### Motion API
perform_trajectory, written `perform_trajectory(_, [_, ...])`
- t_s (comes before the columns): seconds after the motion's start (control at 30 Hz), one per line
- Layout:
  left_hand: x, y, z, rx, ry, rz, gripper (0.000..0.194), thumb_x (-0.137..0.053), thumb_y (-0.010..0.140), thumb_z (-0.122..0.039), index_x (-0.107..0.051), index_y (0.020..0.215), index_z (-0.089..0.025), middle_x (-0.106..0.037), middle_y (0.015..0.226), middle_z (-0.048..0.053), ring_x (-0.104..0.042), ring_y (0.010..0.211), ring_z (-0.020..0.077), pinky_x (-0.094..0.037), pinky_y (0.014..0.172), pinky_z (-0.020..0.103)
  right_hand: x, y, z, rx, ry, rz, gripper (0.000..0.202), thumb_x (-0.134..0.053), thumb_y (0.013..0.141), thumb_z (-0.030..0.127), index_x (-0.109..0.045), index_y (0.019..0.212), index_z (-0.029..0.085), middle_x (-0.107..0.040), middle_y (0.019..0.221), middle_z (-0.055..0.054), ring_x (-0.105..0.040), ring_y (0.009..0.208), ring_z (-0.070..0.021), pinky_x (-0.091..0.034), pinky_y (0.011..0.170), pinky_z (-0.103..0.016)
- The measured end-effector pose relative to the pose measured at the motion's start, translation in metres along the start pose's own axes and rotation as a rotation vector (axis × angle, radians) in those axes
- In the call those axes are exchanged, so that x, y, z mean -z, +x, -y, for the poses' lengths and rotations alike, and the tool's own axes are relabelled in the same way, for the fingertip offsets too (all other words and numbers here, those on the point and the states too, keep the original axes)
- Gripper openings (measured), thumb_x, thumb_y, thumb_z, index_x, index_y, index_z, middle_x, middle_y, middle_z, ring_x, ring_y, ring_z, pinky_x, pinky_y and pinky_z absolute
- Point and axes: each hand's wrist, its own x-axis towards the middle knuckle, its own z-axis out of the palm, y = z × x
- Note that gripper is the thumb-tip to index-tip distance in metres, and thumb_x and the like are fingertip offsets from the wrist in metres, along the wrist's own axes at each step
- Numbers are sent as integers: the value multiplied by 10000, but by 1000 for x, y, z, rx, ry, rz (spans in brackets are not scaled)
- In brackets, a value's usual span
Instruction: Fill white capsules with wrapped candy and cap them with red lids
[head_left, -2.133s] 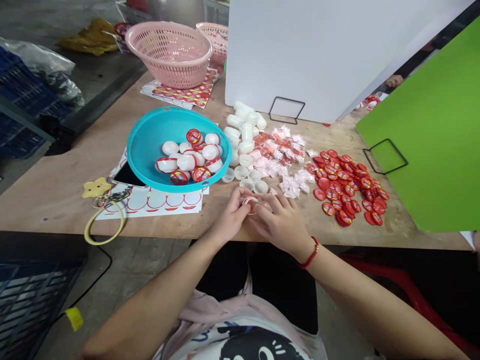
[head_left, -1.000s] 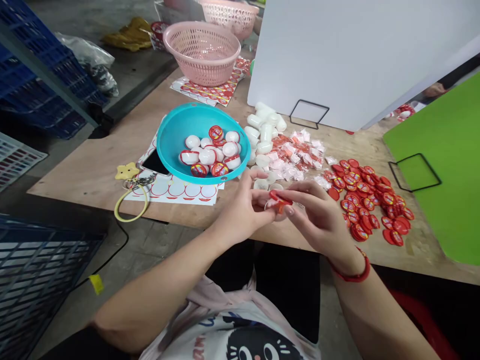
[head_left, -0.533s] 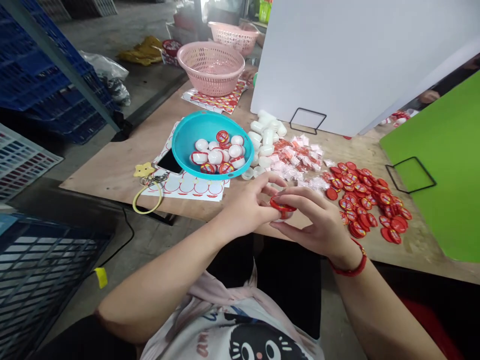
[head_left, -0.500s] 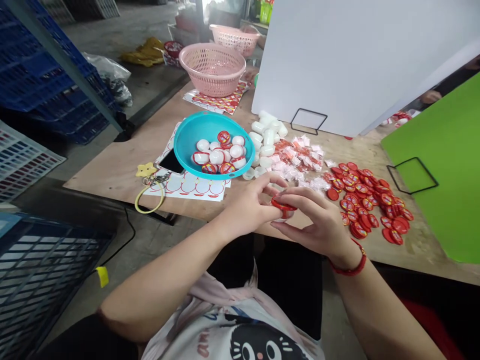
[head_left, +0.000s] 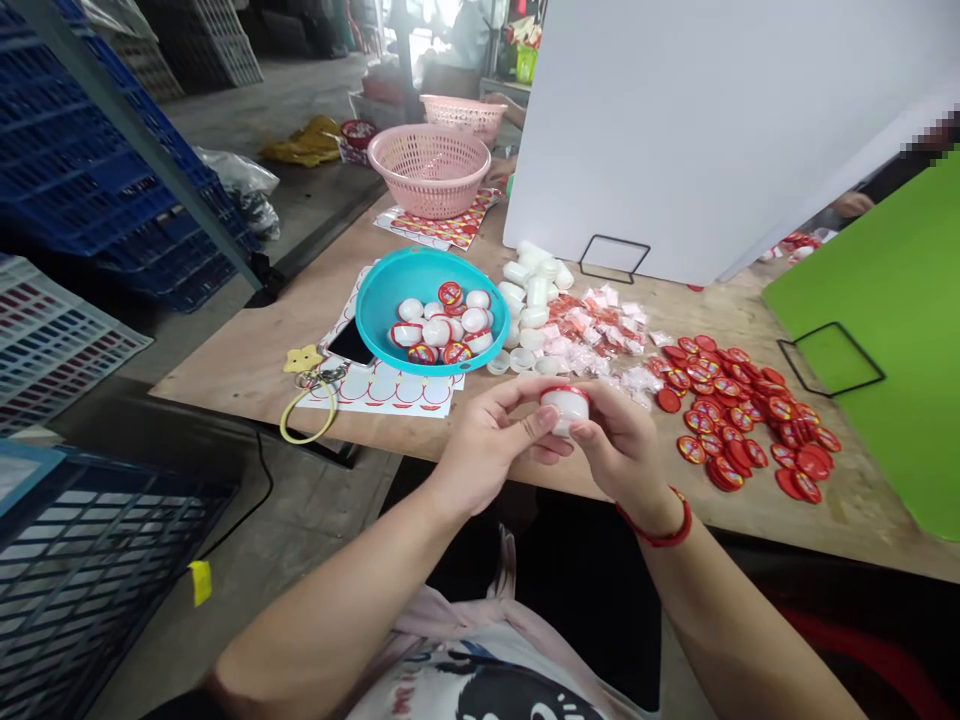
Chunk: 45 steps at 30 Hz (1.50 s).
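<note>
Between both hands, over the table's front edge, is a small white plastic cup with a red lid [head_left: 564, 408]. My left hand [head_left: 491, 435] grips it from the left, thumb on its side. My right hand [head_left: 619, 440] closes on it from the right, with thumb and fingers against it. Beyond my left hand a turquoise basin [head_left: 375, 325] holds several lidded white cups. Ahead of the hands lie a heap of empty-looking white cups [head_left: 534, 290] and a pile of small clear-wrapped packets [head_left: 600, 325]. Loose red lids with printed tops [head_left: 720, 405] spread to the right of my right hand.
A phone [head_left: 351, 343] and a yellow ring keychain [head_left: 307, 410] lie by printed sticker sheets [head_left: 382, 392]. Pink baskets [head_left: 430, 175] stand farther back, near another person's hand. White [head_left: 637, 130] and green [head_left: 885, 330] boards border the table; crates [head_left: 82, 540] stand left.
The cup has been turned in my hands, from its red lid facing up under my right fingers to its white side facing me. Both hands stay on it.
</note>
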Motion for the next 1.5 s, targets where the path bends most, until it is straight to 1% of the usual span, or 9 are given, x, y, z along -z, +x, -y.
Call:
perform_trajectory(0.13, [2, 0, 11, -101, 65, -42, 480, -782, 826, -468, -667, 1206, -198, -772, 900, 50, -738, 640, 155, -593, 575, 231, -10, 1, 13, -84, 74, -26, 280, -605, 969, 478, -657, 952, 203, -636, 779, -24, -588, 671, -159, -477, 573, -277])
perform_trajectory(0.3, [14, 3, 11, -166, 115, -95, 453, -784, 827, -461, -657, 1162, -184, -756, 786, 18, -714, 590, 146, -584, 564, 235, -15, 11, 19, -166, 192, 7, 273, -639, 951, 464, -661, 869, 205, -644, 722, -4, -596, 617, -139, -488, 536, -249])
perform_trajectory(0.47, [32, 10, 1, -118, 265, -128, 456, -902, 695, -350, -715, 1081, -195, -751, 792, -6, -688, 662, 128, -547, 639, 221, -26, 21, 6, -279, 311, 70, 323, -650, 928, 518, -690, 904, 198, -699, 802, -31, -655, 722, -168, -552, 614, -263])
perform_trajectory(0.67, [48, 16, -12, -163, 420, -147, 367, -792, 823, -398, -709, 1124, -203, -739, 821, 2, -678, 753, 157, -534, 734, 268, -48, 33, 1, -330, 301, 42, 347, -571, 975, 526, -675, 937, 197, -690, 772, -33, -645, 689, -166, -551, 601, -266])
perform_trajectory(0.9, [60, 18, -32, -151, 362, -146, 437, -786, 815, -457, -688, 1142, -184, -742, 967, 41, -612, 738, 142, -506, 660, 244, -48, 53, 9, -268, 239, 216, 353, -676, 910, 528, -668, 1028, 195, -692, 857, -34, -642, 728, -165, -555, 630, -269])
perform_trajectory(1.17, [64, 19, -33, -216, 344, -191, 388, -747, 862, -449, -673, 1152, -201, -736, 987, 30, -641, 832, 147, -519, 799, 254, -60, 60, 12, -272, 274, 149, 328, -636, 926, 522, -602, 881, 199, -637, 775, -27, -595, 668, -154, -540, 602, -271])
perform_trajectory(1.37, [71, 22, -34, -240, 410, -200, 389, -751, 860, -417, -660, 1169, -200, -728, 1145, 68, -665, 1046, 210, -503, 943, 312, -71, 65, 5, -341, 443, 101, 362, -736, 857, 504, -616, 1045, 220, -686, 821, -20, -651, 722, -165, -566, 657, -286])
perform_trajectory(1.43, [72, 23, -41, -260, 457, -195, 372, -748, 864, -400, -644, 1164, -207, -722, 1158, 66, -659, 1082, 215, -503, 952, 318, -66, 67, 6, -367, 519, 66, 476, -790, 812, 496, -556, 1145, 251, -711, 847, -13, -693, 763, -183, -596, 690, -315])
perform_trajectory(1.5, [76, 24, -51, -300, 526, -187, 348, -737, 871, -382, -624, 1156, -218, -715, 1156, 58, -664, 1078, 215, -517, 928, 322, -50, 68, 15, -301, 441, 19, 481, -810, 803, 468, -558, 1164, 275, -728, 989, -45, -719, 857, -204, -621, 725, -342])
